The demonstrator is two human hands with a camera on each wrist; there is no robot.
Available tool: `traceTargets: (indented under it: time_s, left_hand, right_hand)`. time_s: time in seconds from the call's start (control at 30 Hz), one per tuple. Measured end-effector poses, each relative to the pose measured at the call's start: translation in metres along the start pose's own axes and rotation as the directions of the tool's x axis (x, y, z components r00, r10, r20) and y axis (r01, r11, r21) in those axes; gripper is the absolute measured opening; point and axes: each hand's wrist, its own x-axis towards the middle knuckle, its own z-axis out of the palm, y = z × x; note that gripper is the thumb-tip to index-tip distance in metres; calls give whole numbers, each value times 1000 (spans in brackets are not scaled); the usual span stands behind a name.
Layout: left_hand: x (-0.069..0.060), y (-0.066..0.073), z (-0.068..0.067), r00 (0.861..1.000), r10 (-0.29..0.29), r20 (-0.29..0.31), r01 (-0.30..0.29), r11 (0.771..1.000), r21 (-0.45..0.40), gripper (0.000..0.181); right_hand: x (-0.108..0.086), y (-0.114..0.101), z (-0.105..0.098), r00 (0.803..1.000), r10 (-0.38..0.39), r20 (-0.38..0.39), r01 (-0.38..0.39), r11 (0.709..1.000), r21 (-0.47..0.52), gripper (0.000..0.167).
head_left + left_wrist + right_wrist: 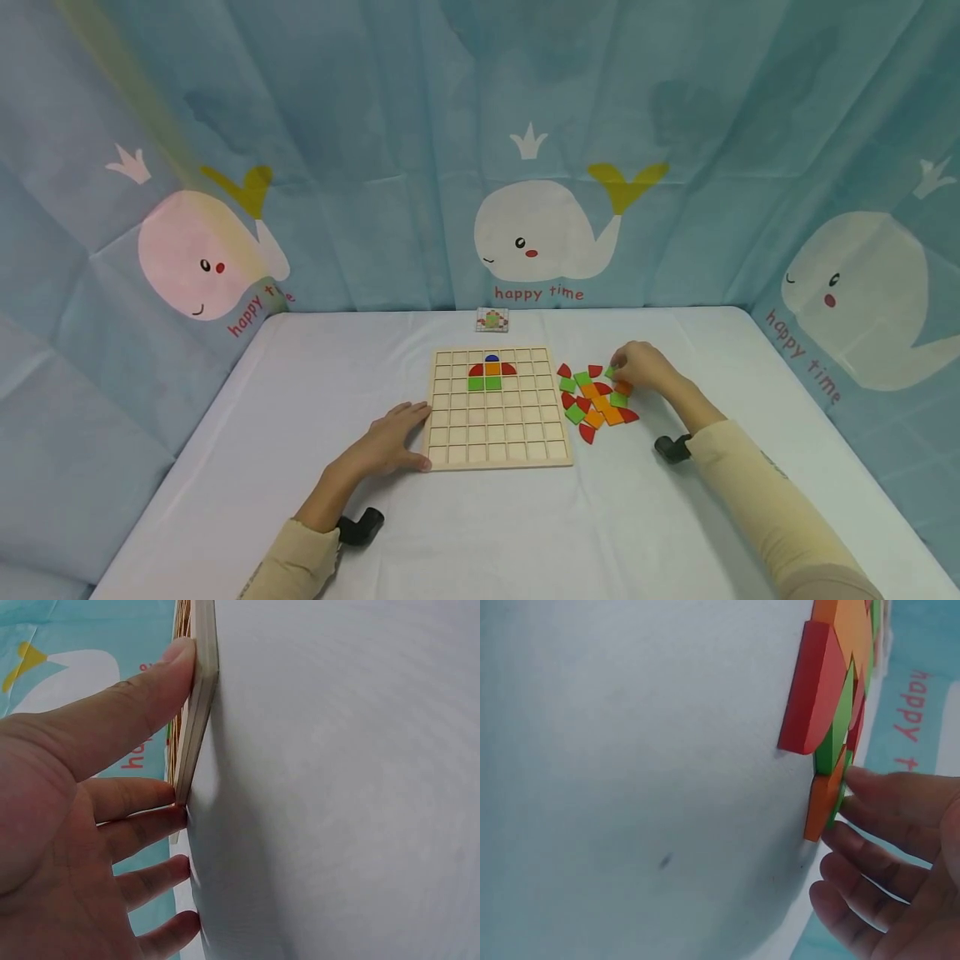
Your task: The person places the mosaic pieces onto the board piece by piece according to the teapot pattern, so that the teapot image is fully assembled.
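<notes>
A wooden grid board [450, 425] lies flat on the table. In its upper cells are a blue half-round [492, 358], an orange square [492, 369], a red quarter-round on each side of it, and two green squares [484, 384] below. My left hand [388, 439] touches the board's left edge, thumb at the near corner and fingers extended along the side, as the left wrist view also shows. Over the loose blocks on the right, my right hand [643, 365] pinches a green block [610, 372] between thumb and index finger. Its other fingers curve loosely.
Loose red, green and orange blocks [609, 414] lie in a cluster right of the board, some overlapping. A small stack of picture cards [492, 320] sits behind the board at the table's far edge. A whale-printed curtain [390, 242] encloses the white table [465, 533].
</notes>
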Motion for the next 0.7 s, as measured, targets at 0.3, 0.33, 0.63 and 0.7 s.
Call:
traceTargets:
  time_s: [0.3,0.33,0.63,0.7]
  left_hand:
    - [0,1,0,1000,4,-8,-4,1000,5,90]
    - [0,0,0,1000,3,-6,-3,1000,2,90]
    - [0,-2,1,1000,10,5,-10,1000,13,91]
    - [0,-2,0,1000,15,7,-15,1000,20,91]
  right_hand:
    - [2,1,3,1000,15,2,-15,1000,9,32]
    - [3,1,3,1000,12,0,-12,1000,5,32]
    - [0,-1,0,1000,-9,-19,9,1000,-5,32]
    - [0,-3,-1,999,-25,-37,24,1000,-10,33]
